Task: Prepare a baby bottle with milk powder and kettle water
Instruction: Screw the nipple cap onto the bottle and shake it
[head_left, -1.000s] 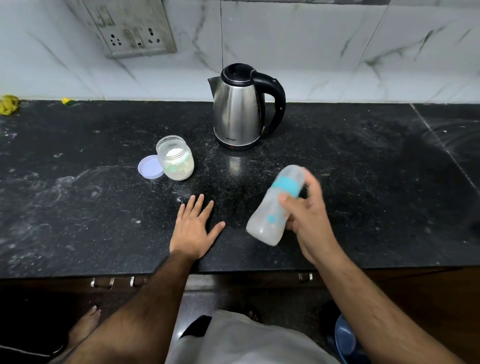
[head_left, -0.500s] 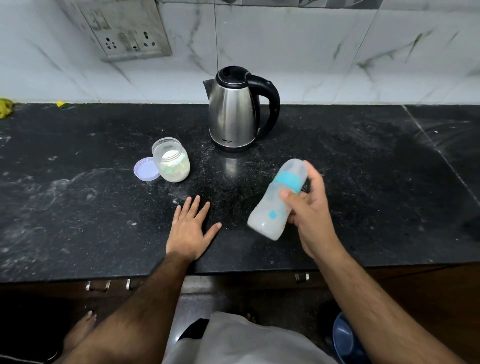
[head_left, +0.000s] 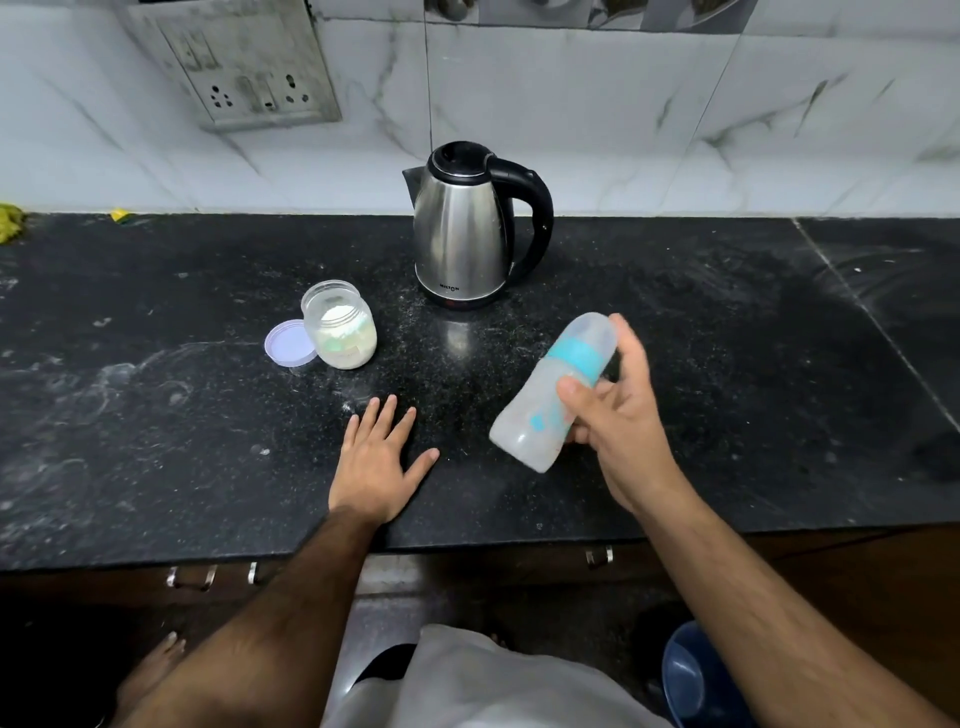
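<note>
My right hand (head_left: 621, 415) grips a capped baby bottle (head_left: 550, 395) with a teal collar, held tilted above the black counter (head_left: 156, 415), cap end pointing up and away. The bottle holds a cloudy white liquid. My left hand (head_left: 376, 457) lies flat on the counter, fingers spread, holding nothing. An open clear jar (head_left: 340, 325) of white milk powder stands to the upper left of that hand, its lilac lid (head_left: 290, 344) lying beside it. A steel kettle (head_left: 467, 228) with a black handle stands at the back, lid down.
A wall socket plate (head_left: 244, 67) sits on the marble-tiled wall at upper left. Yellow scraps (head_left: 10, 221) lie at the counter's far left. Spilt powder dusts the counter. Below the front edge are drawer handles (head_left: 192, 577) and a blue tub (head_left: 696, 675) on the floor.
The bottle has shifted slightly in my right hand, staying tilted in about the same place. The left hand has stayed flat on the counter. The camera view has tipped a little.
</note>
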